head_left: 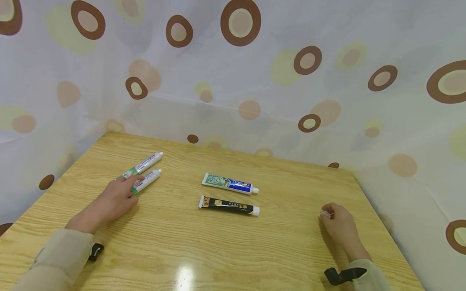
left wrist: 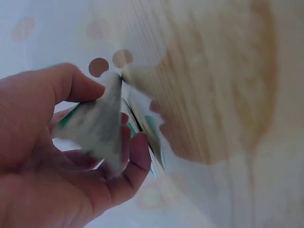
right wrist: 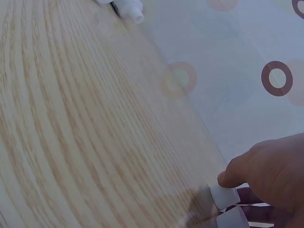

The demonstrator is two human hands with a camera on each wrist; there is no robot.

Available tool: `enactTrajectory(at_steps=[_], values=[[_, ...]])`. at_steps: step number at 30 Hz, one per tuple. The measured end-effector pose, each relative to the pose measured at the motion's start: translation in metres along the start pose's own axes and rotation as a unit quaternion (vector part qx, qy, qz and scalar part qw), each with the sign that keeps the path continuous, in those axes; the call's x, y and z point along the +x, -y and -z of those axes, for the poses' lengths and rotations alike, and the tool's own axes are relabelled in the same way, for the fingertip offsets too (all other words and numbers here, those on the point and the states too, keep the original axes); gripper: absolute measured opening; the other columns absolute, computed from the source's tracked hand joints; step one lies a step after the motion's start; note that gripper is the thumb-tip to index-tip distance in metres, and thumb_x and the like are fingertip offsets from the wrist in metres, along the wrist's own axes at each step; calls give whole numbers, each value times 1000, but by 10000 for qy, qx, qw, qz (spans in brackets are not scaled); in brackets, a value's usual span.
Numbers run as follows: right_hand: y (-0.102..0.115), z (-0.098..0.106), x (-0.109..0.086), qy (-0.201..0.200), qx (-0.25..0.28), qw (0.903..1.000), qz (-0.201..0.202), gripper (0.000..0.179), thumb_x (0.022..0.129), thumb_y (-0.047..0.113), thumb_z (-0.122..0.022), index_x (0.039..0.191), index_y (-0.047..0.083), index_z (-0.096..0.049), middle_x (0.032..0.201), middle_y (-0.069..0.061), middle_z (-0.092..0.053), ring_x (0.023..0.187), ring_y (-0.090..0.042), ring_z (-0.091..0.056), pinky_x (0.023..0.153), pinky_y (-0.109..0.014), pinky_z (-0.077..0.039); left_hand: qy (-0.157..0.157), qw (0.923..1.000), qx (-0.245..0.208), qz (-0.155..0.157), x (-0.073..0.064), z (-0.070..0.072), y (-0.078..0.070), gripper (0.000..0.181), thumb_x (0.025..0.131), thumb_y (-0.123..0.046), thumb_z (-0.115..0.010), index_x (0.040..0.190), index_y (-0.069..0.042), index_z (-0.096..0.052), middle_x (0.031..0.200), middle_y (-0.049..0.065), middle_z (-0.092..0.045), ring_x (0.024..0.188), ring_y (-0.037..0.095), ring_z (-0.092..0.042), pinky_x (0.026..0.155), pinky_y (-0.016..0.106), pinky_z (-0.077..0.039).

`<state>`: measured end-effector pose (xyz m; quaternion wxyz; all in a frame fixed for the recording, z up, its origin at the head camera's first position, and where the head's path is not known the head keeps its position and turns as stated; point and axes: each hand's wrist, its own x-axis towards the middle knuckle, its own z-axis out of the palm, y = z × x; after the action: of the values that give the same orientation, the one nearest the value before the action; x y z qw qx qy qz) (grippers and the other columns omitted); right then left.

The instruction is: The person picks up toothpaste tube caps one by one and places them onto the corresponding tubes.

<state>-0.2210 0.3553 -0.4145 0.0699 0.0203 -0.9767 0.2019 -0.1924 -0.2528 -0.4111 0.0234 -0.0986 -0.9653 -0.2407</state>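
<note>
At the table's left side, my left hand [head_left: 116, 196] grips a white and green toothpaste tube [head_left: 146, 182]. Its thumb and fingers lie around the tube's flat end [left wrist: 97, 123] in the left wrist view. A second white and green tube [head_left: 149, 162] lies just beyond, nearly parallel. Over on the right, my right hand [head_left: 340, 224] pinches small white pieces. Close up in the right wrist view they are two round, cap-like pieces [right wrist: 224, 196], side by side between thumb and fingers and low over the wood; the fingers partly hide them.
Mid-table lie a green and blue toothpaste tube [head_left: 229, 184] and, nearer me, a black tube with a white cap [head_left: 229, 205]. Both caps point right. The wooden table [head_left: 218, 250] is bordered behind and at the sides by a dotted white sheet [head_left: 211, 72].
</note>
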Motion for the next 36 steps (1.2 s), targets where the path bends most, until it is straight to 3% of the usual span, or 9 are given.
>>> enactTrajectory(at_steps=[3,7,13,21,24,27,30,32,36], values=[[-2,-1,0,-11,11,10000,2,23,92,9,-59,108,-7,-64,97,-23,-68,83,-30,-63,69,-39,-49,-52,9999,-106,-5,1,0,0,45,95,-10,-61,137,-1,-49,115,37,-56,90,36,-56,74,48,-49],[-3,-2,-2,-40,13,10000,23,22,92,9,-60,107,-7,-64,97,-23,-68,83,-30,-64,69,-39,-49,-8,9998,-199,-48,1,0,0,46,98,-20,-62,138,0,-50,122,40,-53,106,47,-57,84,57,-48],[-4,-2,-2,-9,80,10000,-30,23,93,9,-59,109,-7,-64,99,-23,-68,85,-30,-64,69,-38,-49,61,9996,-267,-8,0,4,-2,43,100,-16,-58,139,3,-51,131,35,-56,121,52,-53,93,61,-46],[-4,-2,-1,-49,159,9999,-40,24,94,10,-59,110,-7,-64,100,-24,-68,86,-31,-64,68,-37,-50,-53,9989,-462,98,2,6,-4,41,96,-11,-60,136,-8,-60,128,33,-59,104,35,-58,80,45,-46],[-3,-2,-2,-91,243,9996,-76,25,94,11,-58,111,-6,-64,102,-24,-68,88,-32,-65,69,-37,-50,-132,9977,-640,188,0,7,-5,40,97,-15,-62,137,-10,-60,125,30,-62,90,29,-56,71,38,-45],[-2,0,-3,-95,340,9993,-142,27,96,12,-57,115,-6,-63,106,-26,-67,92,-35,-65,71,-39,-51,-97,9932,-1063,468,-3,9,-6,43,98,-22,-62,140,-12,-58,103,23,-66,67,20,-52,56,31,-43],[1,2,-3,-123,379,9990,-180,29,97,14,-56,117,-6,-62,108,-26,-65,95,-36,-64,73,-41,-51,-149,9869,-1463,668,-4,12,-8,42,99,-24,-62,139,-14,-59,93,16,-63,58,16,-51,49,28,-44],[3,3,-4,-164,390,9989,-185,29,98,14,-55,118,-5,-62,110,-26,-64,95,-36,-63,73,-40,-51,-250,9847,-1603,636,-4,13,-9,39,99,-22,-63,137,-13,-61,97,17,-64,58,15,-54,50,27,-46],[8,4,-4,-293,442,9986,-64,28,98,14,-56,118,-5,-62,111,-26,-63,96,-35,-63,73,-37,-50,-655,9881,-1343,357,-3,15,-13,32,95,-17,-68,127,-14,-70,104,19,-68,61,13,-48,51,25,-43]])
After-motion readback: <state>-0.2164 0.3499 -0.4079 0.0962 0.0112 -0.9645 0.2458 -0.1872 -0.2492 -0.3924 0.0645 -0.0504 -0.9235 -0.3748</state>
